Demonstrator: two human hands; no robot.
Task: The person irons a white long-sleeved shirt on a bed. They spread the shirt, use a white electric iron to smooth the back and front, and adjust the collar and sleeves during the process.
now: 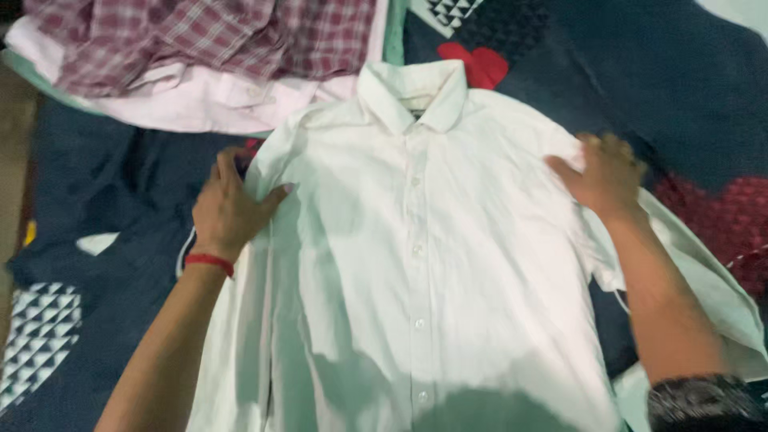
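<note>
Your left hand (228,210) and right hand (606,174) press flat, open-palmed, on the white shirt (416,264): buttoned, spread, sleeves still unfolded.

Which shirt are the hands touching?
The white shirt, spread flat with its buttons up. The left hand and right hand press its shoulders. The checked red shirt and pale pink shirt lie crumpled beyond, untouched.
</note>
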